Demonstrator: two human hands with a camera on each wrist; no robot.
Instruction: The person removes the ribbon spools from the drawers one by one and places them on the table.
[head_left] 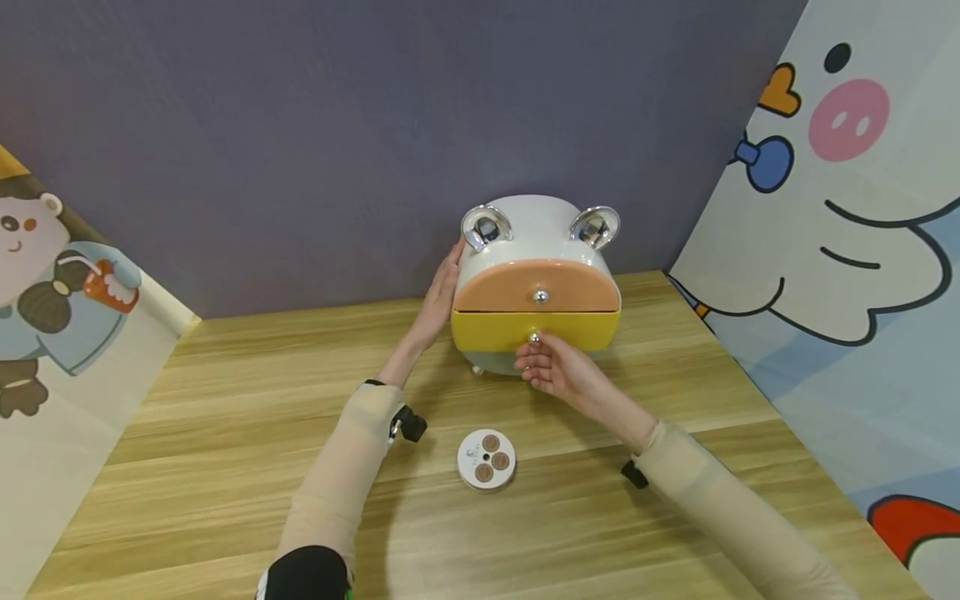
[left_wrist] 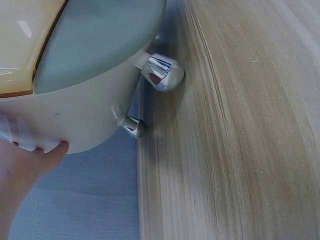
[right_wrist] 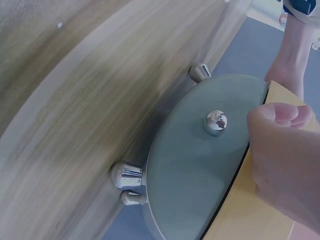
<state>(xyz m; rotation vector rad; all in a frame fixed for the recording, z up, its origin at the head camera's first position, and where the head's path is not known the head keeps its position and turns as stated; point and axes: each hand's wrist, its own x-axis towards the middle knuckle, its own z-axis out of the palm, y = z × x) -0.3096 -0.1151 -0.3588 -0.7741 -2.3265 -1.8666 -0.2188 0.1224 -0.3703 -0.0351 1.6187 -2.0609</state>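
Note:
A small rounded white cabinet [head_left: 534,229] with silver ears stands on the wooden table. Its front has an orange drawer [head_left: 491,287] on top, a yellow drawer [head_left: 487,332] in the middle and a grey-green drawer [right_wrist: 185,170] at the bottom. My right hand [head_left: 562,371] pinches the silver knob [head_left: 534,337] of the yellow drawer between thumb and forefinger. In the right wrist view the hand hides that knob. My left hand [head_left: 437,304] rests against the cabinet's left side with extended fingers, and its fingertips [left_wrist: 59,150] touch the white wall in the left wrist view.
A white round disc [head_left: 467,473] with three brown circles lies on the table [head_left: 262,467] between my forearms. A dark grey panel [head_left: 322,150] rises right behind the cabinet. Walls with cartoon pictures [head_left: 885,250] stand left and right. Short silver feet [right_wrist: 126,176] hold the cabinet up.

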